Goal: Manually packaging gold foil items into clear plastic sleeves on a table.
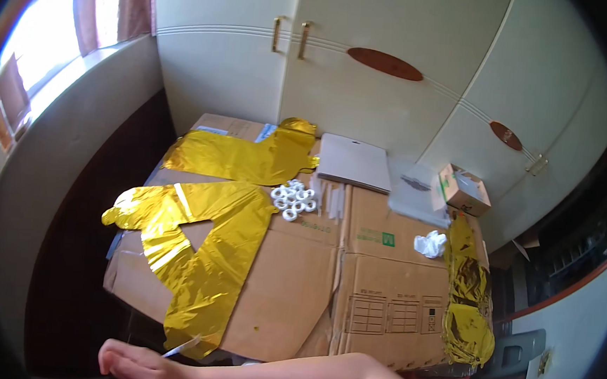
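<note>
My right hand [131,365] reaches across from the lower right to the near left edge of the table, its fingers curled. Whatever lies inside the fingers is hidden. Beside the hand, a thin whitish straw [183,346] rests over the bottom end of a flat gold foil balloon [220,268], which has a triangular opening in its middle. A second flat gold foil balloon [232,158] lies beyond it. My left hand is out of view.
Flattened cardboard [389,273] covers the table. On it are white rings [293,198], clear strips [331,200], a pale flat box [355,162], crumpled white tissue [430,244], a small open carton [465,189] and crinkled gold foil [468,299] at the right. Cabinets [399,27] stand behind.
</note>
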Motion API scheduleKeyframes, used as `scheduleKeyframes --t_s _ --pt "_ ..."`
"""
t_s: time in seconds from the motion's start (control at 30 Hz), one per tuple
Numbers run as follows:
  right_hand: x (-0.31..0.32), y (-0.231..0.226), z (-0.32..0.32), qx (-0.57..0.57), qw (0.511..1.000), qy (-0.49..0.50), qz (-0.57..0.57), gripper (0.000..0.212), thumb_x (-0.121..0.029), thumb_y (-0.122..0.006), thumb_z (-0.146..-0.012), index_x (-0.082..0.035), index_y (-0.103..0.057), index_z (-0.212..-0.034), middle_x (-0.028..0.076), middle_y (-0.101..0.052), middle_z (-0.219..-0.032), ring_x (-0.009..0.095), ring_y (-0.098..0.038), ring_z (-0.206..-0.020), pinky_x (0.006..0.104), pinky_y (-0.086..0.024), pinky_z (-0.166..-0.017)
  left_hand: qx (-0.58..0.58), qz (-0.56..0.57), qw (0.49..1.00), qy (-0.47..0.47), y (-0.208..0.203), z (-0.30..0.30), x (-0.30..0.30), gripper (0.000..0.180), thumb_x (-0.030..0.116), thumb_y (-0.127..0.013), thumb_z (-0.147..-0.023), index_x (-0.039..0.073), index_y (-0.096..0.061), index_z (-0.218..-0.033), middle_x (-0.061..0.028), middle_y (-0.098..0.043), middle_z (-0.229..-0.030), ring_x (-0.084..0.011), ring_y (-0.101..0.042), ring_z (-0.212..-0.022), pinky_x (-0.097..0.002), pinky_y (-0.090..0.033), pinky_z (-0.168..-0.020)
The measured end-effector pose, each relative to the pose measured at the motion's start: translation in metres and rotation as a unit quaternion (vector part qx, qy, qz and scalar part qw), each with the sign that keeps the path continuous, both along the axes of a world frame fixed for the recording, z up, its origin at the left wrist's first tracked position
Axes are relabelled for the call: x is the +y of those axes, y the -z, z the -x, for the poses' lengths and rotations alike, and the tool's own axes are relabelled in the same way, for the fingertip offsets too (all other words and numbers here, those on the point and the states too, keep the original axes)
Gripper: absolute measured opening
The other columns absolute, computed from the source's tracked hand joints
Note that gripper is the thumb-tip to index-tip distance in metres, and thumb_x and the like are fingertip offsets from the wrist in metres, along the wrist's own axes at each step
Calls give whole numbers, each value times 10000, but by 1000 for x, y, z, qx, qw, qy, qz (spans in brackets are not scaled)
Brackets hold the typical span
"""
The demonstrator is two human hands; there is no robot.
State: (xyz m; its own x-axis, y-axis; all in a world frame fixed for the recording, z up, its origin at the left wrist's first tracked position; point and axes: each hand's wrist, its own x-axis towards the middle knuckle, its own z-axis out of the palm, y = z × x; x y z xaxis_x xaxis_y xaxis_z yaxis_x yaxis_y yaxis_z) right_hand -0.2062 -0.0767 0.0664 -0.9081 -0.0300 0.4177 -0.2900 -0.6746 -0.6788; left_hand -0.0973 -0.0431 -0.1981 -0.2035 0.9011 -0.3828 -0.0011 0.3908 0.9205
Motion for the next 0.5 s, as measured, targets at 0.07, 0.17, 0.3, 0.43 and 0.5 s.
scheduleKeyframes --t_s 0.07,0.17,0.3,0.43,0.5 --pt "-52 42 39 18 993 -105 -59 322 -358 -394 -1033 -54 -485 -1086 50 -497 -895 143 -511 -850 267 -432 -779 -38 -12 999 -24 -10 3 -5 330 82 -675 -770 55 -645 -1097 -90 -632 -1127 -233 -578 -1139 -344 -459 -946" --pt "-31 42 20 -15 877 -162 -451 812 -445 -559 -926 -10 -177 -1494 245 -188 -1524 371 -203 -1424 417 -285 -1128 -110 -35 991 -61 -14 10 -17 336 82 -677 -772 53 -641 -1105 -89 -629 -1130 -229 -573 -1146 -342 -456 -949" --pt "-4 20 -6 -12 849 -201 -489 658 -323 -579 -915 -1 -323 -1428 227 -354 -1446 352 -431 -1294 400 -395 -1054 -191 -67 974 -98 -21 11 -28 343 82 -679 -776 51 -636 -1115 -87 -626 -1135 -224 -568 -1155 -340 -452 -954" --pt "9 -29 -16 -10 915 -174 -364 381 -219 -553 -928 9 -531 -1232 200 -572 -1193 341 -572 -1109 384 -471 -951 -255 -92 953 -136 -28 11 -36 351 82 -681 -780 49 -631 -1125 -85 -622 -1140 -220 -563 -1164 -338 -448 -959" --pt "5 -6 -17 39 916 -62 -393 275 -171 -532 -955 -1 -558 -1169 159 -587 -1084 306 -609 -983 359 -508 -844 -282 -112 941 -147 -34 12 -38 355 82 -683 -781 48 -628 -1130 -84 -620 -1142 -217 -560 -1169 -337 -446 -962"
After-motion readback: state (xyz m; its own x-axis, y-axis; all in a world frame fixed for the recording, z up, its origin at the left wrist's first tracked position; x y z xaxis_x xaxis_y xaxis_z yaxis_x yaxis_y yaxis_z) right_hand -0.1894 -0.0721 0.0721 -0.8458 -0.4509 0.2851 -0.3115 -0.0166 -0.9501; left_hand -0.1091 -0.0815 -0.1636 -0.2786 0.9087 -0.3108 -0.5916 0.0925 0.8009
